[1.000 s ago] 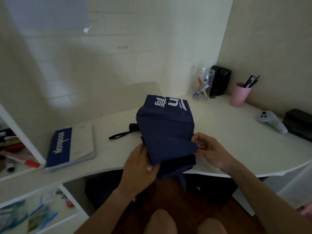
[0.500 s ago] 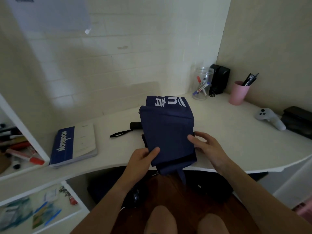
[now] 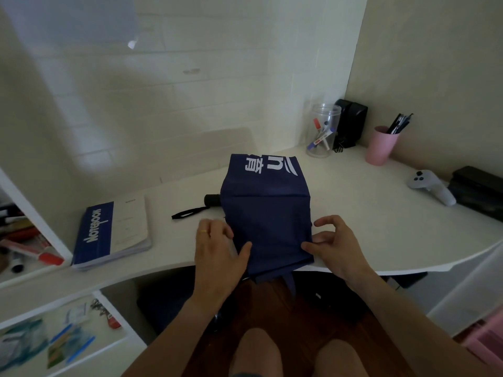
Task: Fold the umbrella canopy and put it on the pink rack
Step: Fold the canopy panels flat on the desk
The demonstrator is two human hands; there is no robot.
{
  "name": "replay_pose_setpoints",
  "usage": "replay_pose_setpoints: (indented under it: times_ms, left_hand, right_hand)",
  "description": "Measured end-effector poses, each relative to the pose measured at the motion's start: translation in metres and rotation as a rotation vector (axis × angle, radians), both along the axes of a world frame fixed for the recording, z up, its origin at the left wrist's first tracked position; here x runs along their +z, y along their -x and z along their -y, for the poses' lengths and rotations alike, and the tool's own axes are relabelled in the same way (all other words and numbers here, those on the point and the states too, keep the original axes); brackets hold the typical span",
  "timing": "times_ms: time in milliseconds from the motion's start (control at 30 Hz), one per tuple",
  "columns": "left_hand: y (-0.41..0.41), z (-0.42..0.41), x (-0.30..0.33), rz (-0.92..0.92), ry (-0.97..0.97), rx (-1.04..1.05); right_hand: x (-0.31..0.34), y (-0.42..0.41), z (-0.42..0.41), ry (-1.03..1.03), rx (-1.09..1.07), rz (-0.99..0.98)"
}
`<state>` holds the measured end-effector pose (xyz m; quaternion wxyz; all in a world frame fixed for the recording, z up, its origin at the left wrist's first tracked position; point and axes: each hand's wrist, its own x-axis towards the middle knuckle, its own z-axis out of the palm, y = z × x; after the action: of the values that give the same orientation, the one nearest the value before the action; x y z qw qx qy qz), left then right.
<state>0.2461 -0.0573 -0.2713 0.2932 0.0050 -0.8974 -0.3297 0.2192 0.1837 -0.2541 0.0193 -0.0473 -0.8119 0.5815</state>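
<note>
notebook (image 3: pixel 113 233), pink cup (image 3: pixel 380 146), clear jar (image 3: pixel 322 131), controller (image 3: pixel 431 186)

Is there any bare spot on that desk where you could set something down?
Yes: the white desk lies bare between the umbrella and the game controller, and between the notebook and the umbrella strap. The back corner is crowded with jar, pink cup and black boxes.
</note>
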Motion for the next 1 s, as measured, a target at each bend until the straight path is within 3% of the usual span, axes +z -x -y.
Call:
replay_pose_setpoints:
  times_ms: [67, 133, 200, 267, 300, 367, 433, 500, 600, 700, 933, 1000]
  left_hand:
    - [0.002, -0.002, 0.010, -0.246, 0.200, -0.074]
    - [0.009, -0.006, 0.016, -0.312, 0.462, -0.238]
    - [0.016, -0.007, 0.010, -0.132, 0.683, -0.356]
    - [0.019, -0.003, -0.006, 0.054, 0.783, -0.401]
    - [0.020, 0.000, -0.015, 0.111, 0.802, -0.417]
    - [0.020, 0.004, -0.025, 0.173, 0.828, -0.435]
    - [0.022, 0.003, -0.028, 0.194, 0.829, -0.441]
    - [0.023, 0.001, -0.027, 0.207, 0.821, -0.442]
    - [0.027, 0.006, -0.028, 0.255, 0.746, -0.435]
    - [0.039, 0.017, -0.026, 0.336, 0.708, -0.449]
    - [0.075, 0.024, -0.015, 0.451, 0.736, -0.438]
    - [0.074, 0.026, -0.018, 0.423, 0.736, -0.447]
  right_hand:
    - [-0.005, 0.001, 0.000, -0.040, 0.014, -0.021]
    - [-0.006, 0.001, -0.001, -0.059, 0.019, -0.055]
    - [-0.006, 0.000, -0.001, -0.084, 0.033, -0.055]
    - [-0.003, -0.001, -0.001, -0.152, 0.048, -0.047]
    - [-0.002, -0.001, -0.001, -0.236, 0.041, -0.109]
    - [0.003, -0.001, 0.000, -0.444, 0.051, -0.430]
    - [0.009, 0.004, 0.006, -0.587, 0.232, -0.767]
    - [0.010, 0.017, 0.010, -0.767, 0.456, -0.859]
    - [-0.007, 0.039, 0.001, -1.104, 0.607, -0.643]
    - [-0.017, 0.054, -0.012, -1.249, 0.699, -0.377]
    - [-0.017, 0.090, 0.008, -1.189, 0.724, -0.135]
    - [-0.011, 0.089, 0.007, -1.020, 0.673, -0.162]
